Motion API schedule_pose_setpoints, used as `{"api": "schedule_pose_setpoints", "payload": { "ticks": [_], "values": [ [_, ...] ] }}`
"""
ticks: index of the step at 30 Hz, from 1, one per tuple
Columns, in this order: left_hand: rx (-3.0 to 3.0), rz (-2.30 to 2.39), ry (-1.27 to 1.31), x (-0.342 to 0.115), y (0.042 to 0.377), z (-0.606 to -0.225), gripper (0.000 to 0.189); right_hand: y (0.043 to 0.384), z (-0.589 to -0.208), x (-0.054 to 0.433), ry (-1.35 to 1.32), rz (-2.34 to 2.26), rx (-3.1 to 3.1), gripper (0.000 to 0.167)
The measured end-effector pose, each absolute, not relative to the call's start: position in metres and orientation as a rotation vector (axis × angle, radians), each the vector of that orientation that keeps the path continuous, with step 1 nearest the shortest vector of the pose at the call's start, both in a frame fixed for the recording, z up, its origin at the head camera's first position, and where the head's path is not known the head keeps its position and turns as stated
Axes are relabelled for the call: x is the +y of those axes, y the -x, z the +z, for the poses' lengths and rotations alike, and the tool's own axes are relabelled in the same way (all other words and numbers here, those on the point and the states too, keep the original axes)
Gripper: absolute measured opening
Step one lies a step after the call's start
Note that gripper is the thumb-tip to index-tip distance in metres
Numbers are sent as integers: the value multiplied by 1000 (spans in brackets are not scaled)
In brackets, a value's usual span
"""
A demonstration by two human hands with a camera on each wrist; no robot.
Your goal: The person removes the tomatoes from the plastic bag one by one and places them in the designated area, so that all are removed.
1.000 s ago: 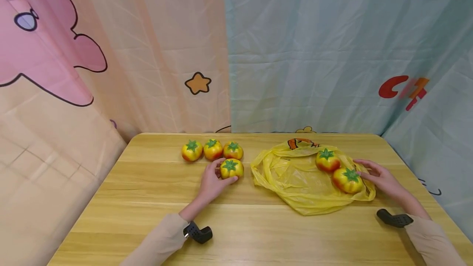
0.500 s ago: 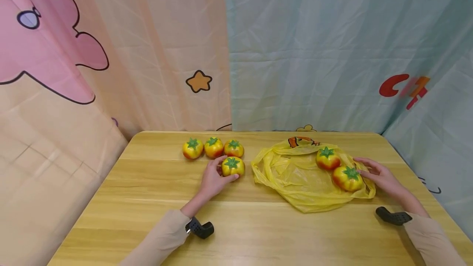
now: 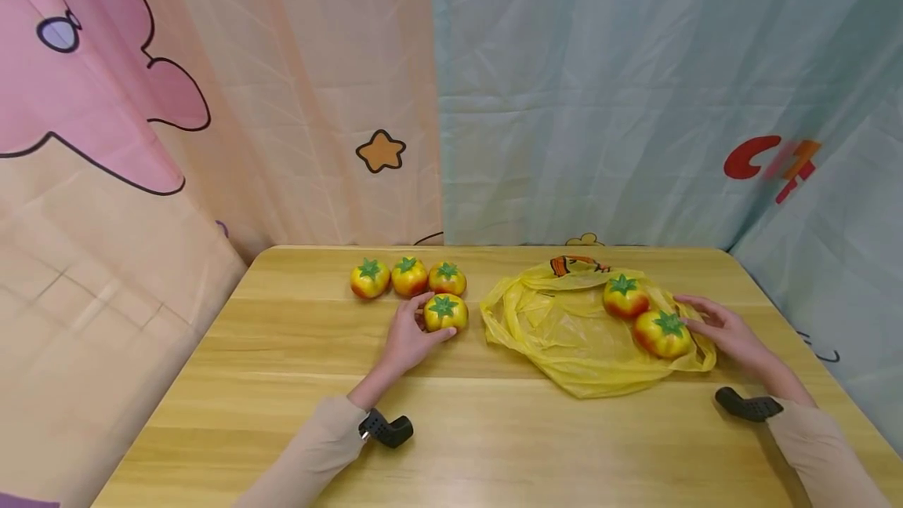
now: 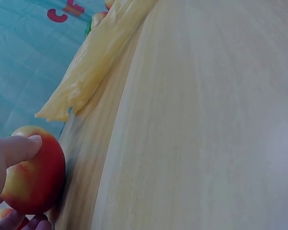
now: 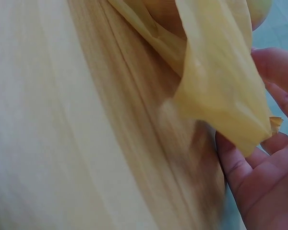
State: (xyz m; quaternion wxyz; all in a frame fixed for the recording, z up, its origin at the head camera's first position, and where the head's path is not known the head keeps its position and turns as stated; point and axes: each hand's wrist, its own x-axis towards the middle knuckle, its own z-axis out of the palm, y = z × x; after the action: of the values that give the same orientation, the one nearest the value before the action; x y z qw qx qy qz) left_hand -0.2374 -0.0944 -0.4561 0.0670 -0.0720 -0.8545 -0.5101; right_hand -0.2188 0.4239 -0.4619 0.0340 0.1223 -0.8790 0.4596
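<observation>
In the head view my left hand point(image 3: 411, 333) grips a yellow-red tomato point(image 3: 445, 313) with a green star-shaped top, thumb on its near side and fingers round the far side. The left wrist view shows the thumb pressed on this tomato point(image 4: 41, 172). My right hand point(image 3: 730, 335) is at the right rim of a yellow plastic bag point(image 3: 564, 343) lying spread on the table. Its fingers point(image 5: 278, 67) are loosely bent beside the bag's edge, with the thumb close to a tomato point(image 3: 661, 334). Another tomato point(image 3: 625, 297) sits behind that one, also on the bag.
Three more tomatoes stand in a row behind my left hand: a left one point(image 3: 370, 278), a middle one point(image 3: 409, 277) and a right one point(image 3: 447, 278). The wooden table point(image 3: 522, 453) ends at a printed curtain point(image 3: 564, 100) at the back.
The head view has tilted slightly, so the whole scene sits a little higher in it. Both hands, the tomatoes and the bag keep their places on the table.
</observation>
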Motion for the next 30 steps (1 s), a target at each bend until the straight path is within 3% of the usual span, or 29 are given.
{"api": "schedule_pose_setpoints", "payload": {
  "ticks": [30],
  "values": [
    [-2526,-1557,170,-88,228,-451,69,218,-461,424,-399,1435,-2679,41]
  ]
}}
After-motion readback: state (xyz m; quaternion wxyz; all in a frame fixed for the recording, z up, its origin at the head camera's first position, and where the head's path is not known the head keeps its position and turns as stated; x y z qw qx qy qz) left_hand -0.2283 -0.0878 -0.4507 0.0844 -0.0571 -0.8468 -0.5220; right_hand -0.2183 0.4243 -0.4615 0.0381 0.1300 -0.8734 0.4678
